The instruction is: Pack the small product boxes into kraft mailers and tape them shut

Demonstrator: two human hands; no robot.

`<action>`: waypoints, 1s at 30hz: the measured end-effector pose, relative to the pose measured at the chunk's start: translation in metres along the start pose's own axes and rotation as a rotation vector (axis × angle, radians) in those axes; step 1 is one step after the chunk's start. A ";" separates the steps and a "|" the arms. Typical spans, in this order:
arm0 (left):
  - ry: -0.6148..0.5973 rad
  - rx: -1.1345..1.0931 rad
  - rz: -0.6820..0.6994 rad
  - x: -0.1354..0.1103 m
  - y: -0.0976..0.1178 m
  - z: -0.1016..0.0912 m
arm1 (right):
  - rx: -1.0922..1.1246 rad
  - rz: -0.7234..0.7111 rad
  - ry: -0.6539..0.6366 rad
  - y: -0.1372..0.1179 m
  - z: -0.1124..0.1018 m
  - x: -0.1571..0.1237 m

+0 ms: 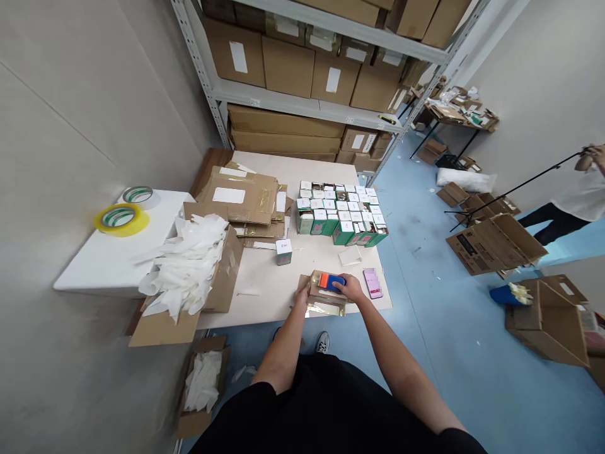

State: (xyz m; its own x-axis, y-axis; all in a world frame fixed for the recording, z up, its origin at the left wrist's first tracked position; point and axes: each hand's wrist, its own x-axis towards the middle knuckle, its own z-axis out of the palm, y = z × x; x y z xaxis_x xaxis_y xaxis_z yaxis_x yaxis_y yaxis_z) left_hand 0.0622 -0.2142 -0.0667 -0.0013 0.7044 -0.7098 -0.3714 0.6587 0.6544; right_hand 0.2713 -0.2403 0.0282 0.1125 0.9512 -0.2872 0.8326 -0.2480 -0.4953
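left hand [301, 295]: resting on the left end of a small cardboard box [321, 297] near the front edge of the worktop [265, 277], fingers curled against the side to pin it down. It's bracing the box, not lifting it.
right hand [348, 288]: wrapped around an orange and blue tape dispenser [331, 281] that sits on top of the box, grip closed on it.
the box: sits close to the front right corner of the worktop, with a shiny gold bit poking out under its front edge. Can't tell whether the flaps are fully down.
doing it well, imo: keep that left hand firm so the box doesn't skate, keep the dispenser flat on the seam and pull in one straight pass. The box is near the edge, so I'd watch for it sliding off.
right beside it: a pink phone [372, 283] lies just right of the right hand, close to the worktop's right edge.
middle of the worktop: one lone green and white carton [284, 251], with a big block of the same cartons [341, 214] packed together toward the back right.
left side: flattened cardboard [241, 200] stacked at the back left, and an open box spilling white bags [186, 265].
side table: tape rolls [121, 219] on the white table on the left.
background: another person [574, 202] well away at the right, by the loose boxes on the floor.
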 end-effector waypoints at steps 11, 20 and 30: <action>0.031 0.395 0.197 0.008 0.025 -0.002 | -0.035 0.003 -0.050 -0.004 -0.006 0.005; 0.001 0.569 0.228 0.006 0.028 0.012 | -0.160 0.036 -0.129 -0.021 -0.012 0.011; 0.047 0.622 0.232 0.003 0.020 0.016 | -0.286 0.118 -0.148 -0.016 -0.021 0.020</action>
State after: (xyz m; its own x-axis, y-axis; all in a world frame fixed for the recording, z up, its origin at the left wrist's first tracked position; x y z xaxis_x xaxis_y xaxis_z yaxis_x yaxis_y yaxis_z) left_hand 0.0691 -0.1945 -0.0517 -0.0628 0.8432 -0.5340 0.2484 0.5314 0.8099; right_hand 0.2719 -0.2134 0.0476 0.1548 0.8767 -0.4554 0.9391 -0.2738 -0.2077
